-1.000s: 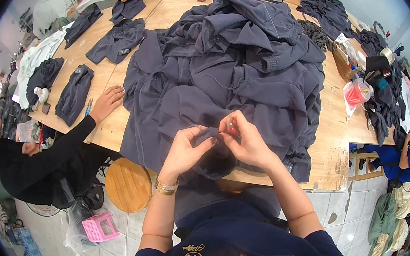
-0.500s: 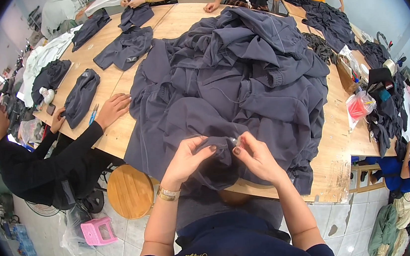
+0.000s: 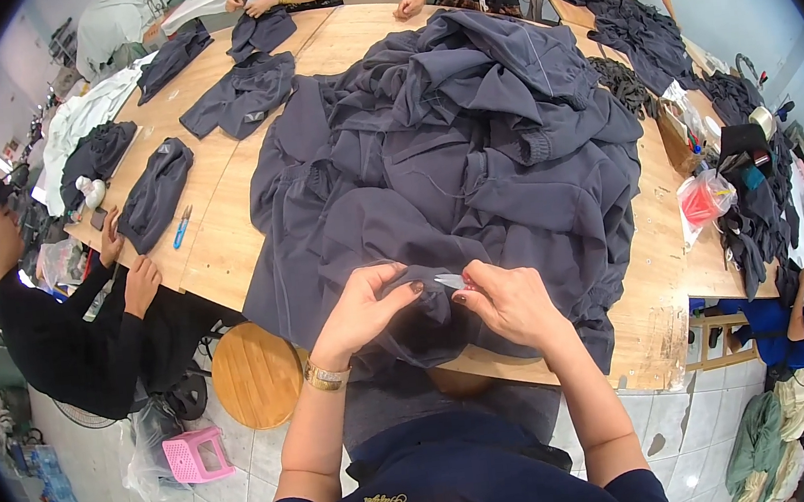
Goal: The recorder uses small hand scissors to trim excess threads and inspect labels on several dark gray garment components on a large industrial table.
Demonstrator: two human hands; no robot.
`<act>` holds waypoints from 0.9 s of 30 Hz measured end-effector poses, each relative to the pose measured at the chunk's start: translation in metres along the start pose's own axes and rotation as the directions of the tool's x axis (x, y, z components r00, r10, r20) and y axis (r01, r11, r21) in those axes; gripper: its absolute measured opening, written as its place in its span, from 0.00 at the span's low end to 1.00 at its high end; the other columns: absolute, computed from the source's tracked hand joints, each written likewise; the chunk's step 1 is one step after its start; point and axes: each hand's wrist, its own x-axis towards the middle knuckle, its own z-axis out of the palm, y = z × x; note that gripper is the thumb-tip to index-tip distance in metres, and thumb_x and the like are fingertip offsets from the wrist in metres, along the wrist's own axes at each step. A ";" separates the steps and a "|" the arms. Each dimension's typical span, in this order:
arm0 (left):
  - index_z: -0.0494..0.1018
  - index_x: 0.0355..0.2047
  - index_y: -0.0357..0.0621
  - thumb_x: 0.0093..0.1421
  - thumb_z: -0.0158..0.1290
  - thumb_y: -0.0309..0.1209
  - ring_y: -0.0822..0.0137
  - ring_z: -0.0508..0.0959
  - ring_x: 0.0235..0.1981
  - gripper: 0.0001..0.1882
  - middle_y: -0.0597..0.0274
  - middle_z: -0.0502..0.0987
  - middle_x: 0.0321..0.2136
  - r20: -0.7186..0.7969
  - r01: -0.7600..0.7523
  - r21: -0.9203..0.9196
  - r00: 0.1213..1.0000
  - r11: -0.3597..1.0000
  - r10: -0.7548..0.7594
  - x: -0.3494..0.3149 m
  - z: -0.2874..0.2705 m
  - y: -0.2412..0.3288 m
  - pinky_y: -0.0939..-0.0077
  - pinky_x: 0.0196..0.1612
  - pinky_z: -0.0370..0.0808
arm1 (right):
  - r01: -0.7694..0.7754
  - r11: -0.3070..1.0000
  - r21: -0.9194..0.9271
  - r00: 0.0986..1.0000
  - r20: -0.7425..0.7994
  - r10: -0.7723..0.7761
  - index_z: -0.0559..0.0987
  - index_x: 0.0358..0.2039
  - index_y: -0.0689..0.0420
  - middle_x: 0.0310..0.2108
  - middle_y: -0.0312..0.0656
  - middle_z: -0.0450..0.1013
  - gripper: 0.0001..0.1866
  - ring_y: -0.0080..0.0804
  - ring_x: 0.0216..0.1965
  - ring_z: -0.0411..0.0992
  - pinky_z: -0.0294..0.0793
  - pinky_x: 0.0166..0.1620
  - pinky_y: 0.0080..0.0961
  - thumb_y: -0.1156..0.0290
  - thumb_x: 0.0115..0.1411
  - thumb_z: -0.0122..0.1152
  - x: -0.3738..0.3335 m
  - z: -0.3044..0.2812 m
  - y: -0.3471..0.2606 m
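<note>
A big heap of dark grey garments (image 3: 452, 162) covers the middle of the table in front of me. At its near edge my left hand (image 3: 366, 314) pinches a fold of one grey garment (image 3: 421, 335) between thumb and fingers. My right hand (image 3: 513, 304) is closed round a small pair of thread snips (image 3: 449, 281). Their pale metal blades point left, close to the pinched cloth; the handle is mostly hidden in my fingers, with a bit of red showing. Whether the blades touch the fabric I cannot tell.
A wooden table (image 3: 218, 275) bears several folded grey pieces (image 3: 239, 97) and blue-handled snips (image 3: 182, 227) at left. A person in black sits there; others stand at the far side. A round wooden stool (image 3: 257, 376) and pink plastic stool (image 3: 198, 456) stand left of me.
The snips in my right hand have turned, so their blades now show beside the cloth. The person at left has drawn one hand back from beside the heap to the table edge.
</note>
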 end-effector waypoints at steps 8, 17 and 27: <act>0.75 0.34 0.32 0.58 0.52 0.27 0.81 0.70 0.31 0.09 0.70 0.76 0.27 0.000 0.040 0.007 0.999 0.999 -0.040 0.001 0.000 0.002 0.85 0.36 0.68 | 0.030 0.998 -0.059 0.999 0.030 -0.029 0.67 0.27 0.58 0.24 0.45 0.71 0.18 0.45 0.23 0.71 0.67 0.25 0.34 0.55 0.60 0.52 0.001 -0.004 0.001; 0.75 0.34 0.32 0.58 0.53 0.28 0.82 0.69 0.31 0.09 0.71 0.76 0.28 0.018 0.057 0.010 0.998 0.998 -0.057 0.001 0.003 0.006 0.84 0.36 0.68 | 0.010 1.000 -0.020 0.997 0.076 -0.008 0.69 0.29 0.57 0.24 0.45 0.71 0.15 0.47 0.26 0.71 0.66 0.27 0.36 0.58 0.59 0.53 0.002 -0.010 -0.003; 0.75 0.35 0.32 0.60 0.51 0.26 0.84 0.69 0.30 0.08 0.73 0.76 0.28 0.040 0.047 -0.018 0.998 0.999 -0.046 0.003 0.003 0.006 0.86 0.35 0.68 | 0.054 0.998 -0.035 0.998 0.013 -0.053 0.66 0.27 0.58 0.22 0.44 0.71 0.17 0.46 0.22 0.71 0.65 0.24 0.35 0.56 0.60 0.53 0.002 -0.004 0.005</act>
